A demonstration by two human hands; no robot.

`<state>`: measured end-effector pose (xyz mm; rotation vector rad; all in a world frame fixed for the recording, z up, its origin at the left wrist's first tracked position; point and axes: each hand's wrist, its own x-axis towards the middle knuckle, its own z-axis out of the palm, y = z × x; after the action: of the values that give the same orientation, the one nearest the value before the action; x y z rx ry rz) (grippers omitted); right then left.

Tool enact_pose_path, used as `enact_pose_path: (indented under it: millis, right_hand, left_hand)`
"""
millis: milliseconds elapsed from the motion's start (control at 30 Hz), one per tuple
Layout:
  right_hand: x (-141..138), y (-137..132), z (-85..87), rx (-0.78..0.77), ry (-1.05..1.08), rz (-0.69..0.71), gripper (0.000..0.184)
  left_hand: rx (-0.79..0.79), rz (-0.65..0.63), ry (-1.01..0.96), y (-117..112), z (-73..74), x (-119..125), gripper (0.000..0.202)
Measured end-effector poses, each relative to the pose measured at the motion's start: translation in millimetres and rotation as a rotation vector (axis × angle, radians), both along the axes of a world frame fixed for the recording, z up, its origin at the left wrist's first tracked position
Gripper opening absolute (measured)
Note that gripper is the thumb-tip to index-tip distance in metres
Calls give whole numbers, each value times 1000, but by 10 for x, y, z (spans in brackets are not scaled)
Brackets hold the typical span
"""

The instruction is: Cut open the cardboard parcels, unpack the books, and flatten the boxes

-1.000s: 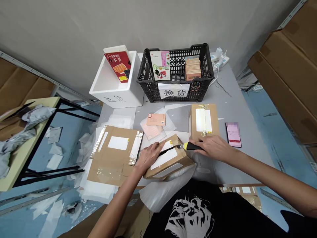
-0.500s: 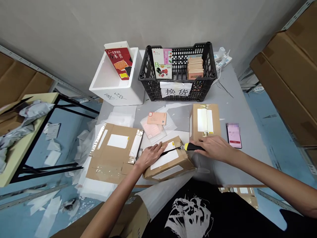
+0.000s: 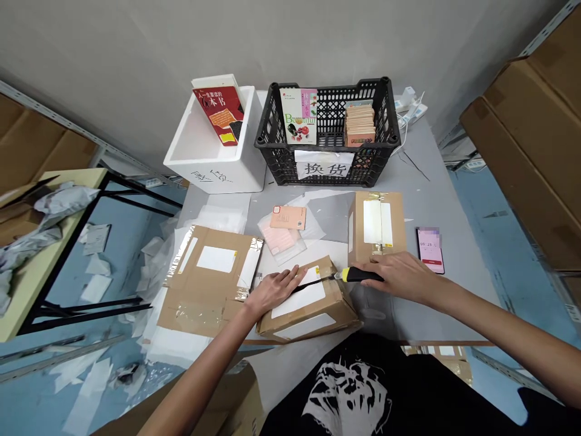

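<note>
In front of me at the table's near edge lies a cardboard box (image 3: 313,318) with a white label on top. A dark slit runs across that label. My left hand (image 3: 275,290) presses on the box's left part, fingers stretched out flat. In my right hand (image 3: 394,275) is a utility knife (image 3: 361,275) with a black and yellow handle. Its tip is at the right end of the slit, by the box's edge. Just behind stands another taped box (image 3: 377,221), and a flattened carton (image 3: 204,290) lies to the left.
At the back stand a white foam box (image 3: 218,166) and a black crate (image 3: 327,148), both with books inside. A small pink book (image 3: 288,217) lies mid-table on plastic sleeves. A phone (image 3: 430,250) rests on the right. Shelves flank both sides.
The box being cut has shifted slightly toward me and to the left. My right hand and the knife have moved a little right and nearer to me. My left hand stays on the box.
</note>
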<state>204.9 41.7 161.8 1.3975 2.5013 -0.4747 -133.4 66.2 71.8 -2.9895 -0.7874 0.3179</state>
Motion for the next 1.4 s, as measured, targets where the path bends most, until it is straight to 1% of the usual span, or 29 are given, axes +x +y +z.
enact_pose_path:
  millis: [100,200,333,400,467,533,600,633,667,700,767,867,900,933,1000,1067,1100,1167,1233,1300,1400]
  right_hand:
    - [11,-50,37,84,-25,47,39]
    - [22,-98,28,156,-31,85,41]
    - [33,-119,-43,190,-28,109,45]
    - [110,-89,-49,186,-35,116,44]
    - [280,-36,-2,176,-99,57,39]
    - [514,22,81,191,-203,-85,38]
    - [723,64,135,264,-237,-224,45]
    - [790,79,125,289,-222,-259,48]
    - [823,91,81,318,-202,-291,50]
    - [824,102,0,343,-187,-324,51]
    - [750,126,-251,392,-183,-404,49]
    - [579,163,-675,437,-199,-522,46]
    - [527,169,-774,437,-197,-549,45]
    - [477,169,-838,439,-190,-571,45]
    - [363,140,-860,459,-154,-617,48]
    - [191,76,-791,454,-53,-648,53]
    - [75,33,-751,420,21,-655,55]
    - [-200,-56,-703,267,192,-645,57]
    - [-481,-129,-715,112,275,-634,59]
    - [-708,-175,-765,33,290,-624,58]
    - [-905,-217,-855,-55,305,-598,48]
  left_hand:
    - [-15,-23,10,-2,13,-17,64]
    - [-6,-48,16,15,22,-13,62]
    - [5,-66,-4,39,29,3,62]
    - [11,-74,-17,31,37,-12,63]
    - [21,-88,-32,-1,52,-57,61]
    - [28,-98,-48,-49,74,-121,58]
    - [15,-83,-59,-88,99,-173,57]
    - [7,-56,-61,-96,112,-184,57]
    - [0,-24,-59,-93,126,-183,57]
    - [-6,12,-52,-80,141,-170,57]
    - [-6,84,-24,-32,173,-115,56]
    - [3,142,24,48,215,3,52]
    - [5,155,35,66,222,44,51]
    - [4,167,45,77,224,85,51]
    - [-2,188,59,81,213,164,53]
    - [-16,207,68,66,186,236,54]
    - [-24,218,70,55,169,269,54]
    - [-47,252,73,31,132,326,53]
    - [-83,311,76,13,90,368,51]
    - [-137,396,76,5,43,394,47]
    - [-235,518,76,15,-25,403,41]
